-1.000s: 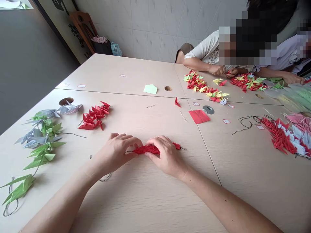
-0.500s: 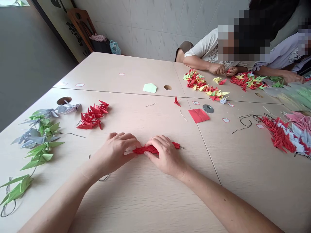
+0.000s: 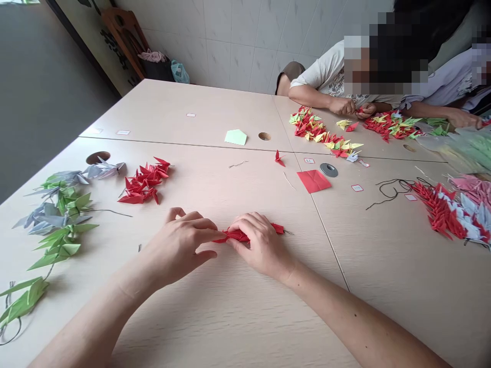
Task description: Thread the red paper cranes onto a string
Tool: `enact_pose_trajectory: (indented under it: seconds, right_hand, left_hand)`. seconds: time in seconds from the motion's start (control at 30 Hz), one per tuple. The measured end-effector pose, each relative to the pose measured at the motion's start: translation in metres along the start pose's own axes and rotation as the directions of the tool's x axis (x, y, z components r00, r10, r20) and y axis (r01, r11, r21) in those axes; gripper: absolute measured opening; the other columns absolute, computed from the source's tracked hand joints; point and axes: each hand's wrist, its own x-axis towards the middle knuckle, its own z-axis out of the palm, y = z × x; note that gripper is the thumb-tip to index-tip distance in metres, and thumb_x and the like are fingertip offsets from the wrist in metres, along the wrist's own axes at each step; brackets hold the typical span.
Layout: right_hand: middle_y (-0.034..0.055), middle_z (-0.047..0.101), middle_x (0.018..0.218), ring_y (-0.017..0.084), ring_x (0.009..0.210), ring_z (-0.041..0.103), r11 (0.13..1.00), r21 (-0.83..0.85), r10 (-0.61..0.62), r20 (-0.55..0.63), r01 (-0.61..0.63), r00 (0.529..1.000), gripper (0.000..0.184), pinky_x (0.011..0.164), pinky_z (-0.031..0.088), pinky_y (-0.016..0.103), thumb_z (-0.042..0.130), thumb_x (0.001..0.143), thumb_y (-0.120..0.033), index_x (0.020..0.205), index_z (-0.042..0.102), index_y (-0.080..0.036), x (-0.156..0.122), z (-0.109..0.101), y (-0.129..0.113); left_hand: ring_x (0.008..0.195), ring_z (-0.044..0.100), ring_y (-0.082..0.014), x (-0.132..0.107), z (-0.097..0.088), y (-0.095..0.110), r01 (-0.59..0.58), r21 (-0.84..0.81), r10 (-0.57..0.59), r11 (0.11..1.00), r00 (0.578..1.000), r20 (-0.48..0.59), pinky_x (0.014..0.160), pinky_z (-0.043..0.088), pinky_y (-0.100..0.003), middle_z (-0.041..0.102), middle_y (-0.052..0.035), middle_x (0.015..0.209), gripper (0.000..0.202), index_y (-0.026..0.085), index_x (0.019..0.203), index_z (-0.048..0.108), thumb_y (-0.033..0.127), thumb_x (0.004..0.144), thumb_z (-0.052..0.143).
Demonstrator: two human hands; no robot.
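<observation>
A string of folded red paper cranes (image 3: 277,228) lies on the table in front of me, with a dark thread end sticking out at its right. My right hand (image 3: 261,244) is closed over its middle, thumb below and fingers on top, hiding part of it. At the string's left end is my left hand (image 3: 183,241), its thumb apart from the fingers. Its fingertips reach the red paper, but whether they press on it I cannot tell. A bunch of red paper cranes (image 3: 143,183) rests beyond my left hand.
Green and grey strung cranes (image 3: 63,204) run along the left. A red paper square (image 3: 313,181), a metal ring (image 3: 329,170) and a pale green paper (image 3: 236,137) lie ahead. Red and white cranes (image 3: 452,212) are at right. Two people work across the table; one person's hand (image 3: 342,106) shows.
My left thumb has come away from the left end of the red string, and the fingers have straightened. My right hand keeps its hold. The view has shifted slightly.
</observation>
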Motion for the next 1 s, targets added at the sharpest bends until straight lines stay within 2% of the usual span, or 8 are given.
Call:
enact_pose_trajectory:
  seconds: [0.43, 0.57, 0.73, 0.8, 0.9, 0.93, 1.0]
  right_hand:
    - [0.0025, 0.067, 0.088, 0.019, 0.089, 0.058, 1.0, -0.02, -0.003, 0.016, 0.004, 1.0, 0.003, 0.08, 0.042, 0.034, 0.061, 0.088, -0.019, 0.09, 0.059, -0.021, 0.001, -0.003, -0.001]
    - [0.0019, 0.066, 0.088, 0.018, 0.088, 0.058, 1.0, -0.024, -0.003, 0.013, 0.004, 1.0, 0.004, 0.08, 0.042, 0.033, 0.061, 0.088, -0.018, 0.089, 0.059, -0.021, 0.001, -0.003, -0.001]
    - [0.0024, 0.067, 0.089, 0.018, 0.088, 0.059, 0.996, -0.084, -0.022, 0.028, 0.024, 0.999, 0.004, 0.08, 0.043, 0.033, 0.057, 0.09, -0.019, 0.091, 0.06, -0.02, 0.0, -0.001, -0.004]
    - [0.0051, 0.068, 0.098, 0.019, 0.091, 0.06, 0.988, -0.136, -0.07, 0.037, 0.074, 0.997, 0.009, 0.082, 0.045, 0.036, 0.055, 0.092, -0.022, 0.098, 0.061, -0.018, 0.001, -0.007, -0.006]
    - [0.0127, 0.062, 0.123, 0.024, 0.111, 0.057, 0.967, -0.21, -0.151, -0.02, 0.144, 0.988, 0.03, 0.093, 0.044, 0.042, 0.056, 0.092, -0.032, 0.117, 0.057, -0.016, 0.002, -0.028, -0.001]
    - [0.0138, 0.06, 0.128, 0.025, 0.117, 0.055, 0.965, -0.225, -0.154, -0.064, 0.136, 0.986, 0.035, 0.097, 0.043, 0.043, 0.055, 0.092, -0.034, 0.122, 0.055, -0.015, 0.001, -0.037, 0.002]
    - [0.0129, 0.061, 0.126, 0.024, 0.118, 0.055, 0.969, -0.234, -0.111, -0.127, 0.079, 0.986, 0.035, 0.099, 0.044, 0.043, 0.052, 0.094, -0.034, 0.124, 0.054, -0.016, -0.005, -0.051, 0.01]
  left_hand:
    - [0.088, 0.062, -0.0229, 0.0, -0.001, 0.004, 0.027, 0.058, -0.028, 0.998, 0.999, 0.029, 0.08, 0.027, -0.04, 0.074, 0.0026, 0.092, 0.018, 0.033, 0.097, 0.068, 0.032, 0.08, 0.069]
    - [0.089, 0.061, -0.0233, -0.001, -0.001, 0.008, 0.028, 0.084, -0.031, 0.996, 0.999, 0.037, 0.081, 0.027, -0.041, 0.073, 0.0014, 0.096, 0.028, 0.035, 0.106, 0.067, 0.031, 0.079, 0.071]
    - [0.092, 0.06, -0.0236, -0.003, -0.001, 0.014, 0.054, 0.139, -0.065, 0.989, 0.995, 0.075, 0.083, 0.028, -0.043, 0.07, 0.0034, 0.102, 0.039, 0.043, 0.113, 0.064, 0.027, 0.078, 0.072]
    - [0.093, 0.059, -0.0244, -0.004, -0.002, 0.016, 0.055, 0.159, -0.07, 0.986, 0.994, 0.086, 0.084, 0.028, -0.044, 0.069, 0.0033, 0.106, 0.043, 0.046, 0.116, 0.061, 0.027, 0.079, 0.072]
    - [0.096, 0.058, -0.0263, -0.006, -0.001, 0.015, 0.054, 0.178, -0.067, 0.983, 0.995, 0.069, 0.084, 0.031, -0.046, 0.065, 0.0008, 0.114, 0.038, 0.046, 0.113, 0.063, 0.029, 0.079, 0.07]
    - [0.098, 0.058, -0.0271, -0.006, 0.0, 0.014, 0.054, 0.18, -0.065, 0.982, 0.996, 0.053, 0.084, 0.031, -0.046, 0.063, -0.0001, 0.117, 0.034, 0.044, 0.11, 0.064, 0.03, 0.08, 0.07]
    - [0.102, 0.057, -0.0283, -0.006, 0.004, 0.012, 0.056, 0.168, -0.06, 0.984, 0.998, 0.014, 0.086, 0.032, -0.046, 0.06, -0.0015, 0.122, 0.026, 0.04, 0.105, 0.067, 0.03, 0.081, 0.068]
